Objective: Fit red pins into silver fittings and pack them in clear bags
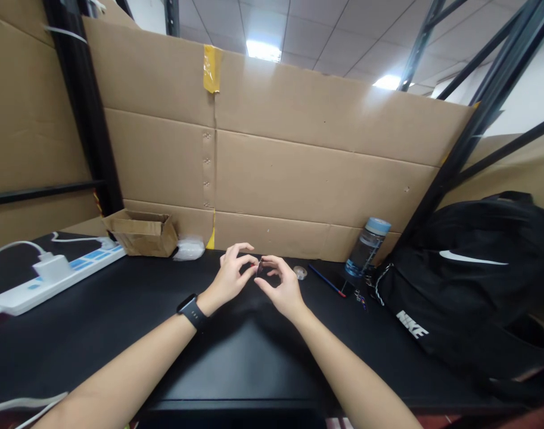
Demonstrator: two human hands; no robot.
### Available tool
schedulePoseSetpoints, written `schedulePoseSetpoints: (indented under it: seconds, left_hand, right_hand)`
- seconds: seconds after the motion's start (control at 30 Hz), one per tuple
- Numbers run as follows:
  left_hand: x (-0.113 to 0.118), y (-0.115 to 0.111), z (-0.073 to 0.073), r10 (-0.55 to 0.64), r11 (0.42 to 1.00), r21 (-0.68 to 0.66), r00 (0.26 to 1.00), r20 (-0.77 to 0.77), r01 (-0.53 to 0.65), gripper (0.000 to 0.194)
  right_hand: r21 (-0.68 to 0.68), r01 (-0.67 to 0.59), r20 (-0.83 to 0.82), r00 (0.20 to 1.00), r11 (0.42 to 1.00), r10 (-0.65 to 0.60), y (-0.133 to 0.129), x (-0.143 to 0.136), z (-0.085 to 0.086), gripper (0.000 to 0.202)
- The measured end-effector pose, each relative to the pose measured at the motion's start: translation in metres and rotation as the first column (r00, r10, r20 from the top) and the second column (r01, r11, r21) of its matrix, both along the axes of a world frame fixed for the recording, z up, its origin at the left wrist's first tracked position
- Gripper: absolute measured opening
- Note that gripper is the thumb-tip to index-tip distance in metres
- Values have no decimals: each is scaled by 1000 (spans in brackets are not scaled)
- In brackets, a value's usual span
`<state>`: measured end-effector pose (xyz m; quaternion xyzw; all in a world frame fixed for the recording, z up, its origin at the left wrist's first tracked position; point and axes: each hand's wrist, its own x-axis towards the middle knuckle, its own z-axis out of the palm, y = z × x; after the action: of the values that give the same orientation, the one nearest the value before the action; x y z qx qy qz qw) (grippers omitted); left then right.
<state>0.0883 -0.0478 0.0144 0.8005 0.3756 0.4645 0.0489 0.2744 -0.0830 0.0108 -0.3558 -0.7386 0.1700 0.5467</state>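
Over the middle of the black table, my two hands meet at a small, thin, dark piece (260,267), whose kind I cannot make out. My right hand (283,287) grips its edges between thumb and fingertips. From the other side, my left hand (231,275) pinches at it with thumb and forefinger, the other fingers raised. A black watch is on my left wrist. Just right of my right hand lies a roll of clear tape (300,273). A blue pen (326,280) with a red end lies beyond it.
A water bottle (367,247) and a black backpack (472,286) stand on the right. At the left are a white power strip (88,262) with plugs, an open cardboard box (142,233) and a clear plastic packet (189,249). A cardboard wall (298,185) closes the back.
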Motion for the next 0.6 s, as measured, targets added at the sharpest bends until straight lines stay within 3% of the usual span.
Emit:
schedulePoseSetpoints:
  seconds: [0.2, 0.37, 0.6]
  left_hand:
    - [1, -1, -1, -49, 999, -13, 999, -1, 49, 15]
    - [2, -4, -1, -10, 1000, 26, 999, -40, 11, 13]
    - [1, -3, -1, 80, 982, 179, 990, -118, -58, 12]
  right_hand:
    - [-48, -44, -48, 998, 998, 42, 4, 2, -2, 52]
    - [-101, -86, -100, 992, 991, 76, 6, 2, -6, 53]
    - [-164, -113, -54, 993, 980, 105, 11, 9, -4, 21]
